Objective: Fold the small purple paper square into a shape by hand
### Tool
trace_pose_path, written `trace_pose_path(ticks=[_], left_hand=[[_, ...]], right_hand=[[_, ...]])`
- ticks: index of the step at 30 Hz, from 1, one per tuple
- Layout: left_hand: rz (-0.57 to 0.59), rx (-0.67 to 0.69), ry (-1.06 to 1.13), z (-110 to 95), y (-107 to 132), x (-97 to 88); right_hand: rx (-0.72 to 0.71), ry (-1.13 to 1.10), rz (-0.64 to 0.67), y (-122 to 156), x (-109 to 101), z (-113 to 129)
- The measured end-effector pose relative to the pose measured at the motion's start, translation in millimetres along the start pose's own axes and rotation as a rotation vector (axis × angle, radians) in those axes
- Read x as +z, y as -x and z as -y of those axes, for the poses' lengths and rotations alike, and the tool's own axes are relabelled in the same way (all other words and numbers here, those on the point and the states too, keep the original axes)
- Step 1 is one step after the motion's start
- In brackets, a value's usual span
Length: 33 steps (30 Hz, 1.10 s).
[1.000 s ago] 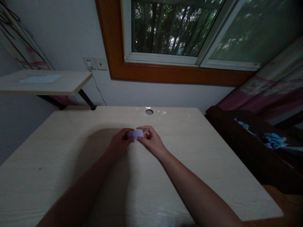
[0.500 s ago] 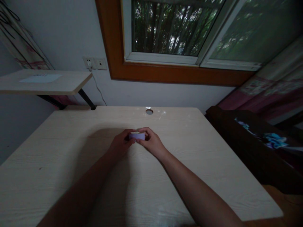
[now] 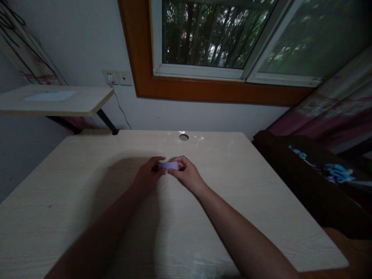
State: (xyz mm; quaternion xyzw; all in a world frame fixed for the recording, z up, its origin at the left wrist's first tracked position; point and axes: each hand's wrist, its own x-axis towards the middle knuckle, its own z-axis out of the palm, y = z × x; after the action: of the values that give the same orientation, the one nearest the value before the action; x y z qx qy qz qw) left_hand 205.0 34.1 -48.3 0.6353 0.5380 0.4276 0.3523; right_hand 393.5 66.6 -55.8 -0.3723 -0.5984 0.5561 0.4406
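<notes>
A small flat purple piece [image 3: 169, 165], which looks like folded paper, is held just above the wooden tabletop. My left hand [image 3: 147, 173] pinches its left end, the thumb on the near face and the index finger arched above. On the other end, my right hand [image 3: 187, 172] grips it with the thumb in front and the fingers curled behind. Both thumbs come close together at the lower edge. What lies behind the purple face is hidden.
The pale wooden desk [image 3: 226, 201] reaches to the wall, with a round cable hole [image 3: 183, 137] near its back edge. A raised shelf [image 3: 87, 108] on dark legs stands at the back left. Wall sockets [image 3: 116, 77] hold a plugged-in cord. Brown furniture [image 3: 281, 162] sits on the right.
The pale strip seen along the top of the purple piece no longer shows. My left index finger has lifted slightly off its upper edge; both hands stay in nearly the same place.
</notes>
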Motion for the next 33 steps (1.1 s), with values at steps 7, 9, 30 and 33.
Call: trace_pose_path(ticks=[7, 9, 30, 33], left_hand=[[-0.011, 0.009, -0.093, -1.3, -0.1, -0.1], [-0.012, 0.017, -0.076, -1.7, 0.3, -0.1], [-0.057, -0.019, 0.295, 0.6, -6.2, -5.3], [-0.115, 0.017, 0.3, 0.8, -6.3, -6.8]], right_hand=[[-0.01, 0.061, -0.031, 1.0, 1.2, -0.6], [-0.021, 0.075, -0.042, 1.3, 1.7, -1.3], [0.025, -0.143, -0.133, -4.3, 0.3, 2.5], [0.053, -0.193, -0.149, -5.8, -1.3, 2.0]])
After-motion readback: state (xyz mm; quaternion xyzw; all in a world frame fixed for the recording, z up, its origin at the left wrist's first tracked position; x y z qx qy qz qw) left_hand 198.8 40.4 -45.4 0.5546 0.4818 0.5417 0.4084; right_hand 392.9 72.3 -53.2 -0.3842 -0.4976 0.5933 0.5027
